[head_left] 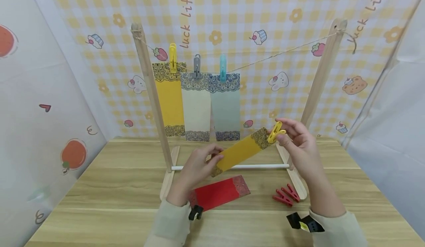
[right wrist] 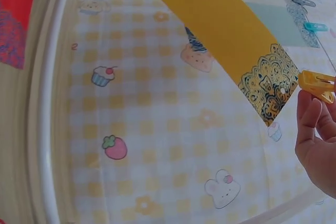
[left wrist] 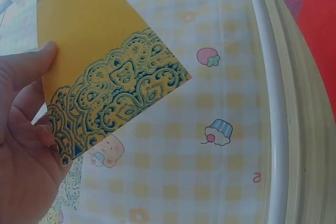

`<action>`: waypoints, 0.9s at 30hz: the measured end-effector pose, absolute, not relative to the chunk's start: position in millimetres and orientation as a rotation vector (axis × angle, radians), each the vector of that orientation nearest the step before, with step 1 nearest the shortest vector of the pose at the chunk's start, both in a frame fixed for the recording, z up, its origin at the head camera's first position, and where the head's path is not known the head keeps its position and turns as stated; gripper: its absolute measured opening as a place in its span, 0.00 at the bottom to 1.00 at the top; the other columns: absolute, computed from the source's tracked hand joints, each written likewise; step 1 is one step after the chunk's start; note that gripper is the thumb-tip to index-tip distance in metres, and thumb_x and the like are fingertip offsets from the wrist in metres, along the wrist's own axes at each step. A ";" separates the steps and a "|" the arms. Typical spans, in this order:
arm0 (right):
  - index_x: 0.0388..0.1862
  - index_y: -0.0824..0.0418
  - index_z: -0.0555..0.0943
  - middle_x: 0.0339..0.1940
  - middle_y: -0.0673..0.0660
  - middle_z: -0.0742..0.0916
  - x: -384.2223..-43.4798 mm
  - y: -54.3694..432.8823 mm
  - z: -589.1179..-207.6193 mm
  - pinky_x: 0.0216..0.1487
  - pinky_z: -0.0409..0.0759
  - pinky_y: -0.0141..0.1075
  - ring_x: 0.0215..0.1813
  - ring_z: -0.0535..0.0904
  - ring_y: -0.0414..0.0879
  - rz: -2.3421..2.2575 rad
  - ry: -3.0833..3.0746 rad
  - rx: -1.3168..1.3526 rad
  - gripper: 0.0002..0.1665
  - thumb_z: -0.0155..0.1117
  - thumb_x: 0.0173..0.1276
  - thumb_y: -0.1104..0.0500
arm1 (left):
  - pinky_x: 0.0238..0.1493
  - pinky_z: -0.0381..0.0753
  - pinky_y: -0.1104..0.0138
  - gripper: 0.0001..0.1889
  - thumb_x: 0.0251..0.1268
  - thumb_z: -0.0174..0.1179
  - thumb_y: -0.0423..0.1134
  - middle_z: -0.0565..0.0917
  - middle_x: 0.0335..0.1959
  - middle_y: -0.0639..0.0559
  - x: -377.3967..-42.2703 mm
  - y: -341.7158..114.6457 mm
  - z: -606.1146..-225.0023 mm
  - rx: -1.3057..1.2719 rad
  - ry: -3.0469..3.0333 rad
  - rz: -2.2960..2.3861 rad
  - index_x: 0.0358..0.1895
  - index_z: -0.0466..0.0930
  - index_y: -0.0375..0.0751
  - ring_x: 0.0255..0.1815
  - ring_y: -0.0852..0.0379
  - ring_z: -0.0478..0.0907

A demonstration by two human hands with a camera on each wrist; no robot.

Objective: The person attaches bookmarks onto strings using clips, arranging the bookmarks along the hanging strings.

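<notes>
My left hand (head_left: 200, 165) pinches the lower end of a yellow card (head_left: 239, 152) with dark lace-patterned ends, thumb on one face and fingers behind. The card slants up to the right, in front of the wooden stand. In my right hand (head_left: 303, 149), thumb and fingers pinch a yellow clothespin (head_left: 275, 132) at the card's upper right end. In the right wrist view the clothespin (right wrist: 317, 83) overlaps the card's patterned corner (right wrist: 270, 82). Below, a red card (head_left: 219, 194) lies on the table, partly hidden by the left forearm.
A string (head_left: 275, 57) spans two wooden posts (head_left: 320, 73). From it hang yellow (head_left: 170, 103), cream (head_left: 197, 110) and pale green (head_left: 227, 110) cards, held by yellow, grey and turquoise clothespins. Red clothespins (head_left: 286, 195) lie by the stand's right foot. A white rod (head_left: 259, 166) joins the posts low down.
</notes>
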State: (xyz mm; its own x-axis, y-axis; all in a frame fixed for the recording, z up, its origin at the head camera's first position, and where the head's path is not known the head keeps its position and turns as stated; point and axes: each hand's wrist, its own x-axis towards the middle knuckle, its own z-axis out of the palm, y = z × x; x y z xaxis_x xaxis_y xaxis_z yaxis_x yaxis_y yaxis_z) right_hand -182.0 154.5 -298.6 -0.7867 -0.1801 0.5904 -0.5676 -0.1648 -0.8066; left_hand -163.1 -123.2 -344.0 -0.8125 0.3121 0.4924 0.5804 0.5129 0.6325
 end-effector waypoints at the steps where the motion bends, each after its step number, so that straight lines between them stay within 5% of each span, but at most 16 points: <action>1: 0.62 0.71 0.73 0.45 0.49 0.89 -182.5 153.6 -296.1 0.45 0.82 0.25 0.45 0.85 0.37 2.038 -1.803 0.870 0.20 0.53 0.73 0.74 | 0.39 0.83 0.68 0.07 0.69 0.61 0.32 0.88 0.41 0.47 -163.8 -122.2 -343.8 -0.743 -2.428 -1.203 0.46 0.82 0.37 0.41 0.55 0.84; 19: 0.59 0.72 0.75 0.44 0.55 0.89 -196.5 135.8 -244.0 0.44 0.83 0.28 0.49 0.86 0.43 2.015 -1.591 1.022 0.18 0.54 0.71 0.75 | 0.26 0.64 0.73 0.06 0.67 0.62 0.31 0.88 0.40 0.48 -173.4 -106.6 -330.8 -0.679 -2.205 -1.286 0.45 0.81 0.40 0.37 0.57 0.82; 27: 0.56 0.66 0.79 0.43 0.54 0.89 -205.5 131.2 -218.8 0.34 0.77 0.26 0.44 0.85 0.41 1.925 -1.614 1.013 0.18 0.55 0.70 0.75 | 0.26 0.64 0.73 0.06 0.67 0.63 0.31 0.89 0.39 0.45 -178.2 -99.5 -328.8 -0.689 -2.127 -1.328 0.45 0.81 0.37 0.35 0.54 0.83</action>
State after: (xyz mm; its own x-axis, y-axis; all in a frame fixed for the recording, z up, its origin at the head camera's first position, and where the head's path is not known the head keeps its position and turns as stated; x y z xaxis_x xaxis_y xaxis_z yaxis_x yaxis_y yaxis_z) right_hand -205.5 131.2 -218.8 -0.6412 -0.1268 0.7568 -0.7230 -0.2305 -0.6513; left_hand -178.2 -99.5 -328.8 -0.7266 0.1391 0.6728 0.6656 0.3853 0.6392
